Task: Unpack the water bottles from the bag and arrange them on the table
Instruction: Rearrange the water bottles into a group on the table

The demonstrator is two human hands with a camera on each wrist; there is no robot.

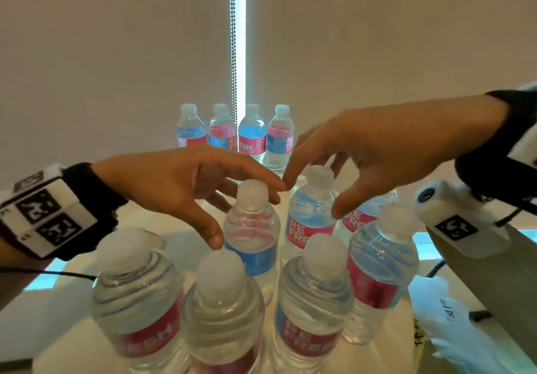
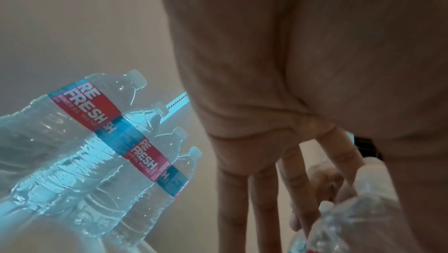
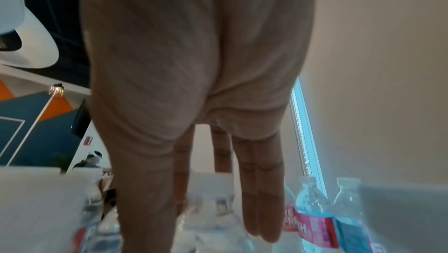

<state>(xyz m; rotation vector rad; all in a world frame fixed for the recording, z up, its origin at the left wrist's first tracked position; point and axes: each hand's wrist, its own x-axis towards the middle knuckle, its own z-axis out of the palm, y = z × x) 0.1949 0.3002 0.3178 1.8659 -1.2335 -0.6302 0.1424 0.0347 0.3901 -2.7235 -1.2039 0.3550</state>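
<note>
Clear water bottles with pink and blue labels stand on the white table point(image 1: 180, 245). A back row of bottles point(image 1: 235, 132) lines the blind; the same row shows in the left wrist view point(image 2: 109, 123). Nearer, several bottles stand in a cluster. My left hand point(image 1: 247, 213) hovers over one bottle's cap point(image 1: 252, 196), thumb in front and fingers behind, spread and not gripping. Beside it, my right hand point(image 1: 312, 196) arches over the neighbouring bottle's cap point(image 1: 319, 176), fingers spread too. The wrist views show straight fingers point(image 2: 242, 190) point(image 3: 259, 199).
A beaded blind cord point(image 1: 233, 39) hangs behind the back row. At the right, a beige panel point(image 1: 479, 280) and crumpled white plastic point(image 1: 453, 333) lie by the table edge. Four front bottles point(image 1: 223, 301) crowd the near edge. Bare table shows at the left.
</note>
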